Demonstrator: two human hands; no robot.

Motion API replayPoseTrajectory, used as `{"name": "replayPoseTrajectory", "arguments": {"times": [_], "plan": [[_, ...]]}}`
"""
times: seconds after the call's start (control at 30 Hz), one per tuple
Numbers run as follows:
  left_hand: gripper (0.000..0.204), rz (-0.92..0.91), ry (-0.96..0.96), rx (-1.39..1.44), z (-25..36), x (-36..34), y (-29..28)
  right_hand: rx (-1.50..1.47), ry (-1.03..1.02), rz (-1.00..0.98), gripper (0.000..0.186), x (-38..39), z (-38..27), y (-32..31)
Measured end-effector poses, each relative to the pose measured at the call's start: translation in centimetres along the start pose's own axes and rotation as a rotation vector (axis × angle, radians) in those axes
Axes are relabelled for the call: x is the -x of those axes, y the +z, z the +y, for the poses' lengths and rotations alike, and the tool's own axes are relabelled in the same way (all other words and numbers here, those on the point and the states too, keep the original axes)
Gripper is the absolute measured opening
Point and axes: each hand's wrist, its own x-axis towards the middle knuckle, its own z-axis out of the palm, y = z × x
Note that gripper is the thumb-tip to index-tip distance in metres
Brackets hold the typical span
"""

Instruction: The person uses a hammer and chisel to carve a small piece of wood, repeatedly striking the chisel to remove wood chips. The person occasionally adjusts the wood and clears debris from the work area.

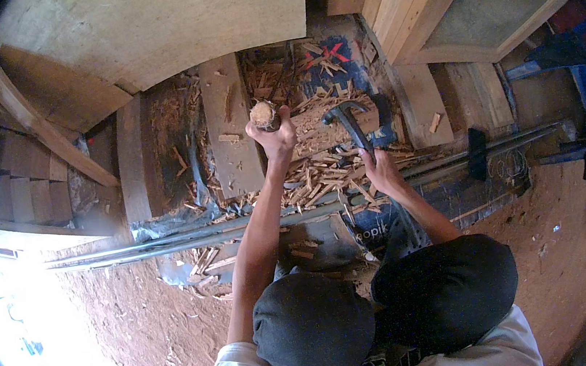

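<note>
Wood piece (264, 115): in the left hand, at the left edge of the block; its rough, roundish end faces up toward the camera, so its long axis appears to run along the line of sight; lower end hidden.
Left hand (277, 139): fingers clamped around the wood piece.
Hammer (353, 124): right of the wood piece, over the block's right edge; head pointing away from the person, handle sloping back toward the right hand.
Right hand (381, 170): fingers closed on the handle's near end.
Head-to-wood relation: apart; wood lies left of the hammer head, left hand nearer.
Block (323, 132): under both, strewn with chips (311, 183).
Pipes (190, 241): along the block's near side.
</note>
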Motion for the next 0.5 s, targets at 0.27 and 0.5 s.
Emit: {"name": "replayPoseTrajectory", "arguments": {"times": [0.27,0.5], "plan": [[0.059,-0.076,-0.070,-0.194,2.6,-2.1,-0.4,-0.132,0.003,-0.026,0.040,0.0,0.6,0.6],[0.017,0.006,-0.162,-0.134,4.5,-5.4,1.2,-0.078,0.024,-0.109,0.043,0.0,0.9,0.2]]}}
